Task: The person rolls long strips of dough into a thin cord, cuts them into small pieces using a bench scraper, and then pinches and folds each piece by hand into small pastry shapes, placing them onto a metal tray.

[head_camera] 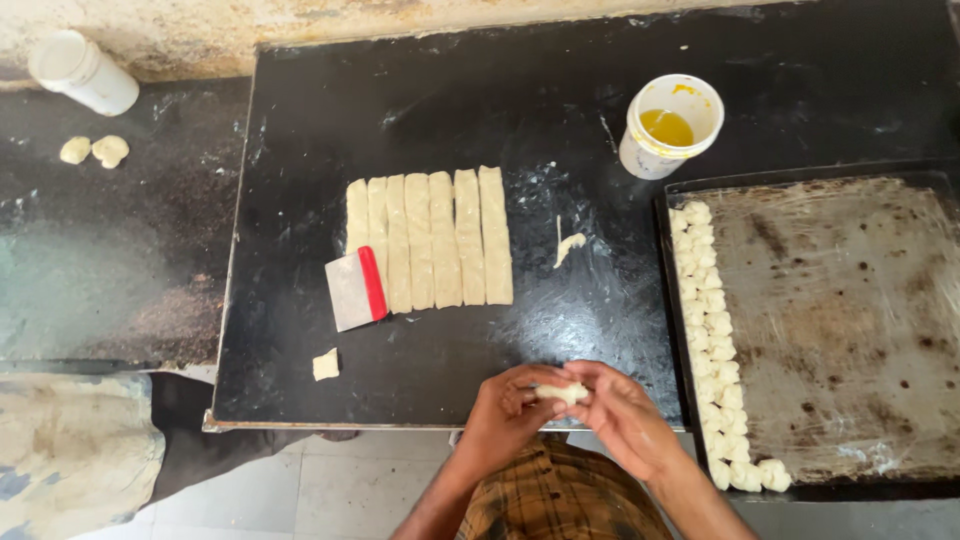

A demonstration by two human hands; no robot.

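Pale dough piece [563,392] sits pinched between both hands at the near edge of the black surface [300,130]; the left hand [505,410] and right hand [620,415] each have their grip clamped on it. Dough strips [430,240] lie side by side farther back, with a red-handled scraper [356,288] touching them. Shaped pieces [710,340] line the left edge of the baking tray [850,320]. A cup of yellow liquid [668,125] stands behind the tray.
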